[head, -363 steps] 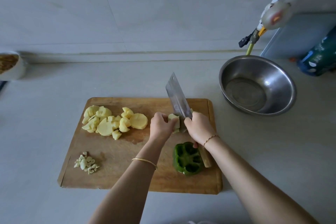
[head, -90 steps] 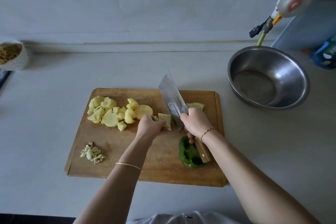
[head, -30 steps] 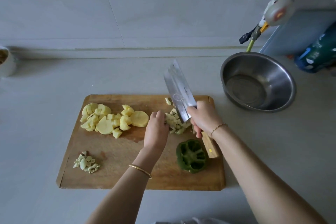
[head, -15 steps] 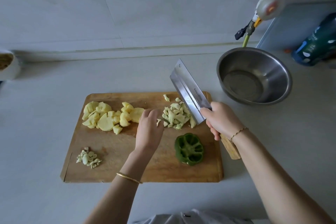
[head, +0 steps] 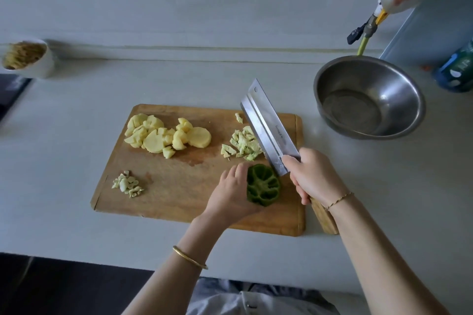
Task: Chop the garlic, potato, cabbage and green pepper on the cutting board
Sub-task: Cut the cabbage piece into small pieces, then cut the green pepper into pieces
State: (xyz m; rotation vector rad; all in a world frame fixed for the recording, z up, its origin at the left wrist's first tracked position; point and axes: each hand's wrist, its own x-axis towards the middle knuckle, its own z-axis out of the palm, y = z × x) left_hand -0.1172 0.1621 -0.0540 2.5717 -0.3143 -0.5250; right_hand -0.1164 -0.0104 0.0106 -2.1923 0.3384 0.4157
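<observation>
A wooden cutting board [head: 179, 186] lies on the grey counter. Yellow potato chunks [head: 166, 137] sit at its far left, chopped garlic [head: 128, 184] at its near left, and a pile of pale chopped cabbage [head: 243, 144] at its far right. The hollow green pepper [head: 263, 185] rests at the near right. My left hand [head: 230, 194] cups the pepper's left side. My right hand [head: 313, 176] grips the cleaver [head: 268, 125] by its wooden handle, with the blade raised and slanting over the board's right side next to the cabbage.
A steel bowl [head: 368, 97] stands on the counter right of the board. A white cup [head: 28, 59] with brownish contents is at the far left by the wall. A blue-green bottle [head: 458, 69] and a gas valve [head: 363, 33] are at the far right.
My left hand moved from beside the cabbage pile to the green pepper and now cups it. The cleaver stays lifted in my right hand, shifted slightly right.
</observation>
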